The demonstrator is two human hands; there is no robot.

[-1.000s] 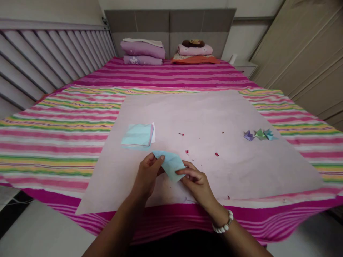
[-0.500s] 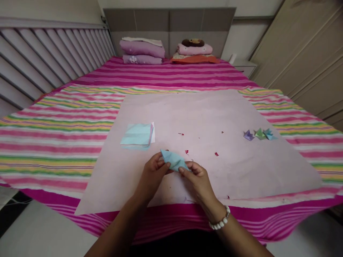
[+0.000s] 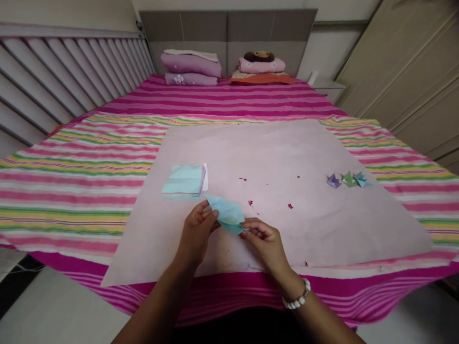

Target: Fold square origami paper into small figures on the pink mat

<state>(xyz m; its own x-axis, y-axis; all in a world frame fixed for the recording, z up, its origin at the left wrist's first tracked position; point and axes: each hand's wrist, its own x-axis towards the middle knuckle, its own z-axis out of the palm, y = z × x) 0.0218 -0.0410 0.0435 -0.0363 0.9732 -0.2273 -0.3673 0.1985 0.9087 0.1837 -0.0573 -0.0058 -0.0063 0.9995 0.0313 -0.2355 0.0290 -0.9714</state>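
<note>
A light blue folded paper (image 3: 226,212) is held between my two hands, above the pale sheet (image 3: 272,148). My left hand (image 3: 195,229) pinches its left end, thumb on the near side. Its right corner sits between the thumb and fingers of my right hand (image 3: 263,239), which has a white bead bracelet at the wrist. The paper's layers stand apart along the lower edge, so it looks partly opened out. Just beyond my left hand lies a stack of square paper (image 3: 184,179), light blue on top.
Three small folded paper pieces stand at the right: a purple one (image 3: 333,180), a green one (image 3: 348,179) and a blue one (image 3: 361,179). Small red scraps (image 3: 250,203) dot the sheet. A striped bedspread (image 3: 89,181) lies beneath; folded bedding (image 3: 191,64) is at the headboard.
The blue paper has gone from a flatter, narrower shape to a wider one with its layers apart. My left hand has shifted slightly left; my right hand has moved little.
</note>
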